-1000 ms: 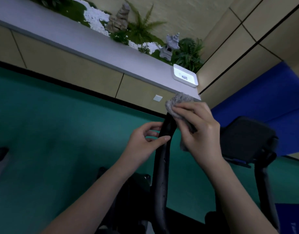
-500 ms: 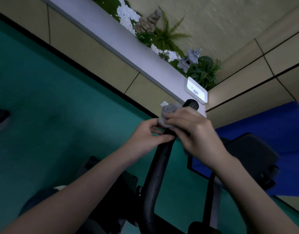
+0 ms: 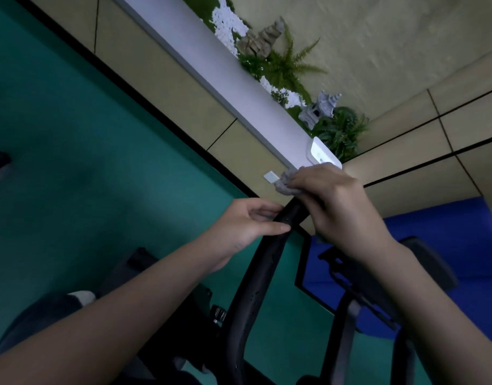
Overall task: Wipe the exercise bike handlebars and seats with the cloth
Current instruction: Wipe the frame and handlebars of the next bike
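Note:
A black handlebar of the exercise bike rises from the bottom centre toward the wall, with small water drops on it. My right hand grips a grey cloth wrapped over the bar's top end, which is hidden under it. My left hand holds the bar just below, thumb and fingers curled round it. A second black bar and the dark console show under my right forearm.
The green floor lies to the left and a blue mat to the right. A white ledge with plants and stone ornaments runs along the wall behind. Dark bike parts sit under my left arm.
My right hand has slid the cloth up over the bar's top end, which was bare half a second ago. The left hand stays below it. The view has tilted.

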The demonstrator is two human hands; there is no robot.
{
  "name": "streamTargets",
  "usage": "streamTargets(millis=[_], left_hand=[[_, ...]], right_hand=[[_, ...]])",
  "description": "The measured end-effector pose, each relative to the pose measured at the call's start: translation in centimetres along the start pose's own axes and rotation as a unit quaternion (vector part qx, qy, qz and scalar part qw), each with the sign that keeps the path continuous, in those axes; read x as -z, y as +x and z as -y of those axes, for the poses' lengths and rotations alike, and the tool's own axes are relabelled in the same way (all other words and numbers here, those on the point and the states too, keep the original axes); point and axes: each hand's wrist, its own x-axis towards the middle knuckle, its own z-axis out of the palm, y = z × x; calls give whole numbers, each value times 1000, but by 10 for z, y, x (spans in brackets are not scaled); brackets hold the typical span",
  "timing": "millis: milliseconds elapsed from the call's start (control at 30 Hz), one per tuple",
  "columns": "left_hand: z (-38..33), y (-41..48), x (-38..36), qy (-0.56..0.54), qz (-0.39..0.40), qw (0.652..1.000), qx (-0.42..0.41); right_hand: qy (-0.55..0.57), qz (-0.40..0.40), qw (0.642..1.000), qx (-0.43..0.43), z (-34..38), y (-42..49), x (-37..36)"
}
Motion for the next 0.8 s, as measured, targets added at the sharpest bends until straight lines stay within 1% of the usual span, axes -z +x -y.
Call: streamTargets(millis=[100,133,233,300,400,500,600,667,700,767,800], left_hand=[[1,1,0,-3,-3,1000,1],[1,1,0,0,-3,1000,2],[2,-1,1,4,-2,1000,5],[1,-2,0,1,-2,1000,2],[-1,-3,0,-10,0,1000,7],[-1,-5,2,6,-5,1000,16],[-1,-6,3,27,-2,999,26],[-2,-6,2,34,-4,999,29],[-3,-5,2,35,-6,999,29],[-4,-4,2,42,-9,999,30],[-5,-4,2,48,-9,998,32]], right_hand=[[10,38,999,26,7,-4,-5],[20,38,999,22,4,-2,-2],[23,-14,1000,-12,-5,2,5],[22,-25,999,-13,0,-3,-1],[53,16,998,3,15,-12,-14],[62,12,998,-25,10,-3,-6],[19,2,996,-81,-1,15,6],[-9,31,995,-99,-1,20,6],[-15,64,993,-99,4,20,2],[-26,136,988,-71,16,15,-8],[-27,150,987,-55,18,13,-11]])
